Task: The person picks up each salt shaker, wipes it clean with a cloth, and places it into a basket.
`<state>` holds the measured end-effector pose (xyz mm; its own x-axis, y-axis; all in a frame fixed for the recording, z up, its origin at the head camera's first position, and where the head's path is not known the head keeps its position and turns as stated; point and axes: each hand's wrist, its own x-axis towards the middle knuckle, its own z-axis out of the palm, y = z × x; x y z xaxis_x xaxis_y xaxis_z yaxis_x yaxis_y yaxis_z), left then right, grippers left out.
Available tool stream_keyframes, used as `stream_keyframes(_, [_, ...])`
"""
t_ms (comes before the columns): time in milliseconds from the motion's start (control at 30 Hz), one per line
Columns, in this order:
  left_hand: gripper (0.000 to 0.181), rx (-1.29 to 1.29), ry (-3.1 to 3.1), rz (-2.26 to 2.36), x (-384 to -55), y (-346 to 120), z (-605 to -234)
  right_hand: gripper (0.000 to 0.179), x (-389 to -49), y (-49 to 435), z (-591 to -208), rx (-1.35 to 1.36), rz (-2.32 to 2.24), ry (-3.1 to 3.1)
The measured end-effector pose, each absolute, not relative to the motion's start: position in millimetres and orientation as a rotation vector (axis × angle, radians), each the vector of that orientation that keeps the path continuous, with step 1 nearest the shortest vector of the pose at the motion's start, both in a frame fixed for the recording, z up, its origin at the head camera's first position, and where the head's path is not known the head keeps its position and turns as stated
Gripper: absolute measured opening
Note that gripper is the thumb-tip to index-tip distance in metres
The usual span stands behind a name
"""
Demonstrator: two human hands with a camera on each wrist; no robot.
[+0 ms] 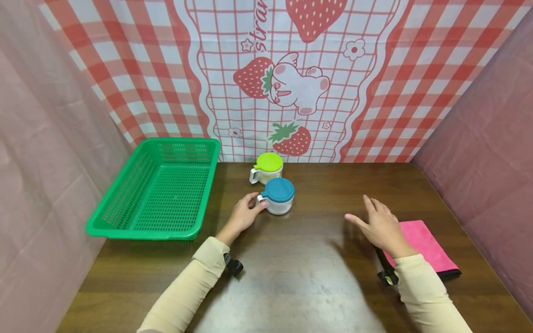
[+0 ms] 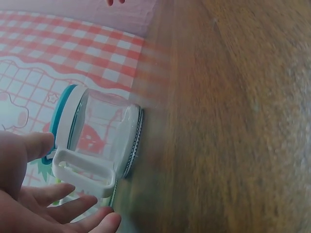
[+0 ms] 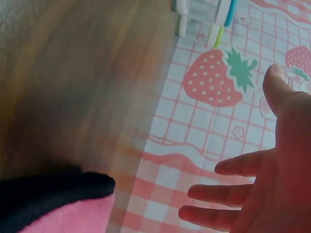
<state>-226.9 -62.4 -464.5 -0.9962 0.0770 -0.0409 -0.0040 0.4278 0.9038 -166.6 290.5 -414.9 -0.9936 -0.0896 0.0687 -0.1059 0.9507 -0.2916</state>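
Observation:
A clear jar with a blue lid [image 1: 279, 190] and a white side handle [image 2: 83, 172] stands upright on the wooden table. My left hand [image 1: 243, 213] is at the handle side of it. In the left wrist view the thumb [image 2: 38, 145] is at the lid's edge, and the fingers spread beside the handle without curling round it. Whether the thumb touches the lid I cannot tell. Just behind is a similar jar with a lime-green lid [image 1: 269, 162]. My right hand [image 1: 381, 226] hovers with fingers spread, holding nothing, near a folded pink cloth [image 1: 429, 245] with black edging.
A green plastic basket [image 1: 205, 203] with slotted sides sits on the left of the table [image 1: 300, 286]. A red-and-white checked curtain [image 1: 383, 111] with strawberries hangs along the back edge. Pinkish cloth walls [image 1: 491, 152] close off both sides.

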Motion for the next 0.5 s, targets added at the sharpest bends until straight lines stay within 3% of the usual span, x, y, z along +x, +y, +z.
stream_keyframes(500, [0.046, 0.063, 2.569, 1.705, -233, -56, -466, 0.092, -164, 312, -412, 0.102, 0.544, -3.093])
